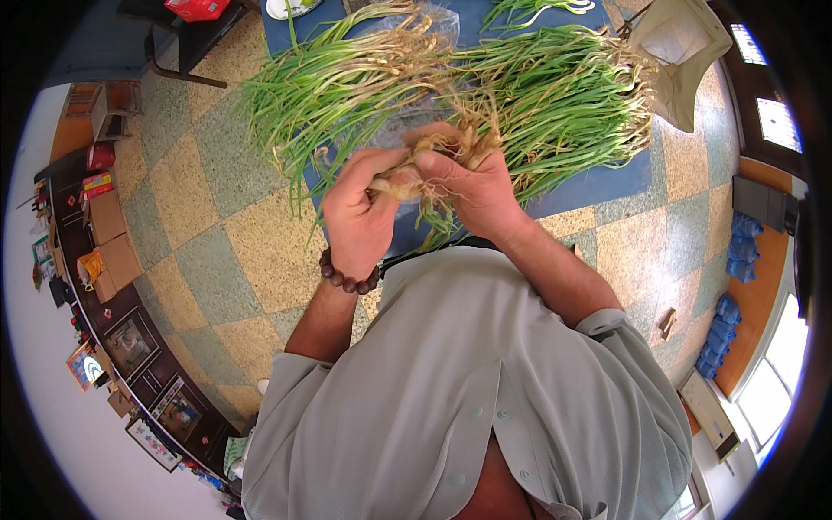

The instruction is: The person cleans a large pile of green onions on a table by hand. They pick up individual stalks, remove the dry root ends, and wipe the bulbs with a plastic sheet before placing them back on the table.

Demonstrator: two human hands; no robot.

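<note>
Close to my body, both hands hold a small bunch of scallions (398, 187) with dry, yellowish outer skins and tangled pale roots. My left hand (361, 211), a dark bead bracelet on its wrist, grips the pale stalks from the left. The thumb of my right hand (489, 198) presses on them, with roots sticking up beside it. Limp green leaves hang below my hands. Beyond lie two scallion piles on a blue table (611, 188). The left pile (351, 71) has brownish stalk ends; the right pile (565, 97) has its roots facing right.
A clear plastic sheet (444, 23) lies under the left pile. A white plate (279, 9) and a smaller scallion bunch (536, 12) are at the far edge. A dark chair (205, 45) stands left, a khaki folding seat (692, 58) right. Cardboard boxes (120, 260) sit along the left wall.
</note>
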